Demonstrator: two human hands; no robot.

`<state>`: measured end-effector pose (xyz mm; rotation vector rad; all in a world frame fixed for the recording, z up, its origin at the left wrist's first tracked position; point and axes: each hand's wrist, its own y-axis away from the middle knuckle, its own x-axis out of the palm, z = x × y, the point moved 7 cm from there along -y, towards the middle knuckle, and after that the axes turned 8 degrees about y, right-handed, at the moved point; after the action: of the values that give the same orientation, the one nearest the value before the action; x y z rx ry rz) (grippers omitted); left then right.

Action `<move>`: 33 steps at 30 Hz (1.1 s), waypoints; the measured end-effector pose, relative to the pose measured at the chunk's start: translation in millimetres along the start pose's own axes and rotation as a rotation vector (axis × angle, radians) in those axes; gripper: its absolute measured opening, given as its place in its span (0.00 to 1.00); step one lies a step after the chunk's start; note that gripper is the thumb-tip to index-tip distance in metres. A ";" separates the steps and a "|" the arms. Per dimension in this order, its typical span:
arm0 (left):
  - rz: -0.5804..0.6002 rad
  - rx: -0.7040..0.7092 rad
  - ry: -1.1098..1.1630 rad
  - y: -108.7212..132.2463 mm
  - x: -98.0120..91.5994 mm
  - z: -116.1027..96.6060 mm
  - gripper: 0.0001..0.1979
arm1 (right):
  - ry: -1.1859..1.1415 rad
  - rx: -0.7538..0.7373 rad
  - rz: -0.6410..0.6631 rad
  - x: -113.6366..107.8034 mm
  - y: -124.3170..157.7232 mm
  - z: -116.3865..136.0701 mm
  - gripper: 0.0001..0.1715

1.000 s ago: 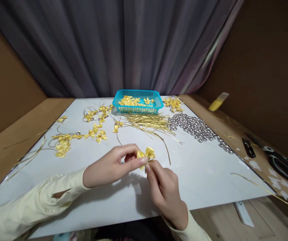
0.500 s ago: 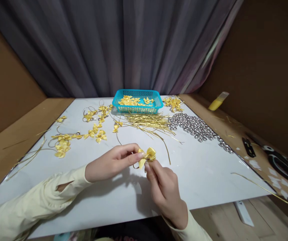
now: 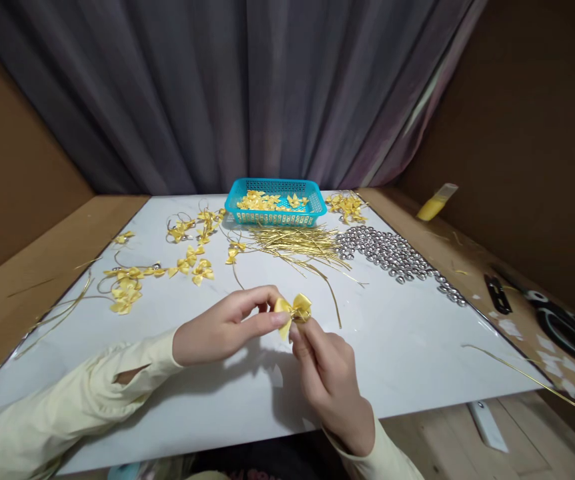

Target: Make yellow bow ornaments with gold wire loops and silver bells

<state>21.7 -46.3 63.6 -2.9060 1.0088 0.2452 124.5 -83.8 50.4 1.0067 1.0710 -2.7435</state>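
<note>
A yellow ribbon bow (image 3: 297, 307) is held between my two hands above the front middle of the white table (image 3: 407, 360). My left hand (image 3: 235, 320) pinches the bow's left loop and tail between thumb and fingers. Thumb and forefinger of my right hand (image 3: 330, 367) grip the bow from below, near its centre. A bit of gold cord shows at the bow's middle, partly hidden by the ribbon and fingers. Beyond my hands lies a pile of gold cords (image 3: 297, 243), with a pile of small silver bells (image 3: 387, 252) to its right.
At the back stands a blue basket (image 3: 276, 217) with yellow bows inside. More bows with cords (image 3: 126, 293) lie on the left. Along the right are scissors (image 3: 567, 327), a black cutter (image 3: 496, 293), a yellow tube (image 3: 436, 202) and paper scraps. A grey curtain (image 3: 247, 87) hangs behind.
My left thumb has shifted slightly down and back from the bow's centre, so more of the bow shows. The cord loop below my left fingers is no longer visible. My right hand has barely moved.
</note>
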 end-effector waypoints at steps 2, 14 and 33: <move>0.001 -0.005 0.005 0.0 -0.2 0.3 0.09 | 0.002 0.002 0.000 0.0 -0.1 0.0 0.11; -0.037 0.024 -0.001 -1.2 -2.2 -1.2 0.08 | 0.031 -0.018 -0.016 1.6 1.4 -0.8 0.11; -0.108 -0.034 0.059 -8.1 -7.3 15.8 0.08 | 0.049 0.085 0.070 16.1 4.1 -16.2 0.09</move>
<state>19.0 -33.8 49.2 -3.0034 0.8602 0.1739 121.9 -73.8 29.7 1.1054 0.9125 -2.7429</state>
